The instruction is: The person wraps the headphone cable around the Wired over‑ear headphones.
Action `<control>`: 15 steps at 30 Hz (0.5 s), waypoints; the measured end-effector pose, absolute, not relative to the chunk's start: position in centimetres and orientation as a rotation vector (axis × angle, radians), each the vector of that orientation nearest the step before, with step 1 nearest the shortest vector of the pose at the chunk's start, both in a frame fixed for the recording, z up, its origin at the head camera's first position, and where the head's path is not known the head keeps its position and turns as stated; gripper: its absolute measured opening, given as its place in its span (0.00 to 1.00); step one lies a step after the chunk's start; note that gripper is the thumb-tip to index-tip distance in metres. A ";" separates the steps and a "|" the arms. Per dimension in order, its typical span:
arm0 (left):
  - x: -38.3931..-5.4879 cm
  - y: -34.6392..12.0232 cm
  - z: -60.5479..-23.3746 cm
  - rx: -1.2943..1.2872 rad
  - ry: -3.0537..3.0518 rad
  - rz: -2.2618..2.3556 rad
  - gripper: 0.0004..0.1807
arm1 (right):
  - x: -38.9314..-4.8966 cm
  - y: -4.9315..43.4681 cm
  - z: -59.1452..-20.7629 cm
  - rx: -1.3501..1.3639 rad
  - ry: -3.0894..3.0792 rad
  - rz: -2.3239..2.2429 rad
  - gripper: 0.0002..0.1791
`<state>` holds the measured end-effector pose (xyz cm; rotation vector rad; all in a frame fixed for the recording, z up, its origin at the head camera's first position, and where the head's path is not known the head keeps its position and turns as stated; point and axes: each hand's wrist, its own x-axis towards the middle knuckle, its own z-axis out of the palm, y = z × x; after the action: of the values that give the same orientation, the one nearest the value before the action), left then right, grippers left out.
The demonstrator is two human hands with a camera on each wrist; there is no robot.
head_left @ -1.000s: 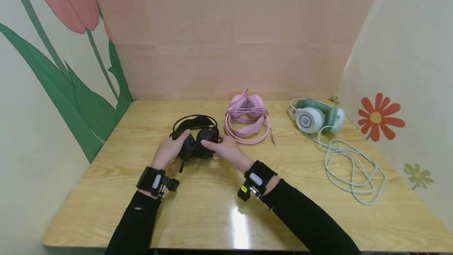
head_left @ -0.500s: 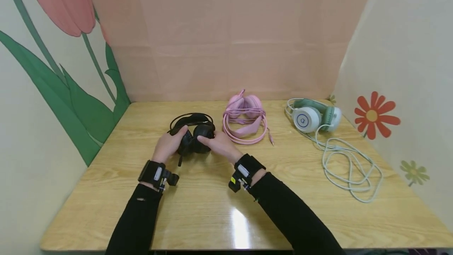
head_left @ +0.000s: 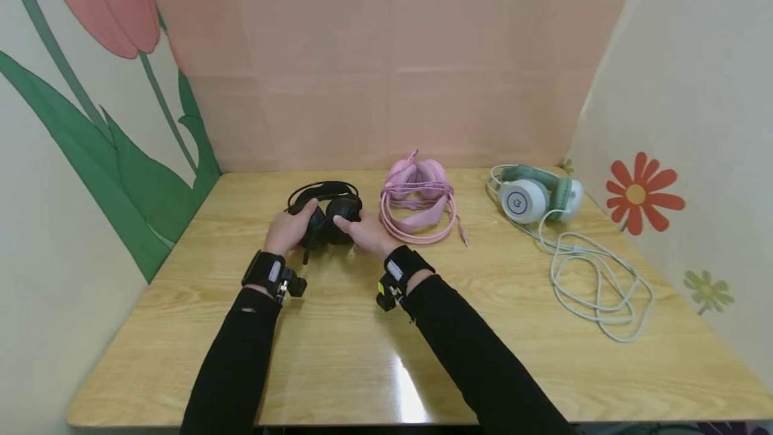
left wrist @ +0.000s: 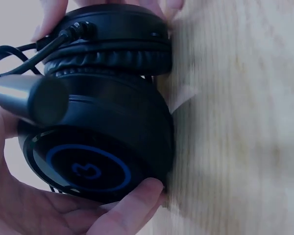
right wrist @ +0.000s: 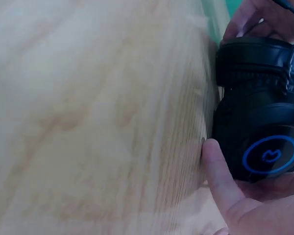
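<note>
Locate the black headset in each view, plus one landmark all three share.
Head: black headset left of centre, held between left hand and right hand.
Left wrist: black headset large, filling much of the left half.
Right wrist: black headset at the right, cut off by the edge.
Shared landmark: wooden tabletop.

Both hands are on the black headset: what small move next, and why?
Probably nudge the black headset slightly back: left hand and right hand hold its opposite sides, and it looks nearer the table's front edge than the pink headphones.
</note>
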<state>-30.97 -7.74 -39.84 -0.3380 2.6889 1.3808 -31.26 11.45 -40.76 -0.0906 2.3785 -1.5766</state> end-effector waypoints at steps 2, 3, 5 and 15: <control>-31.5 -7.8 -39.8 -0.329 2.713 1.356 0.55 | -31.8 11.4 -40.7 -0.082 2.327 -1.610 0.42; -31.8 -7.8 -39.8 -0.327 2.729 1.341 0.56 | -32.0 11.4 -40.7 -0.074 2.313 -1.618 0.43; -32.3 -7.8 -39.8 -0.331 2.756 1.317 0.56 | -32.3 11.3 -40.7 -0.068 2.310 -1.616 0.44; -34.0 -7.7 -39.9 -0.390 2.830 1.254 0.55 | -33.4 10.5 -41.7 -0.047 2.372 -1.625 0.45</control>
<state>-34.03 -7.66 -39.95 -0.3901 2.8301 1.2542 -33.39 10.50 -41.72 -0.0469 2.3725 -1.6252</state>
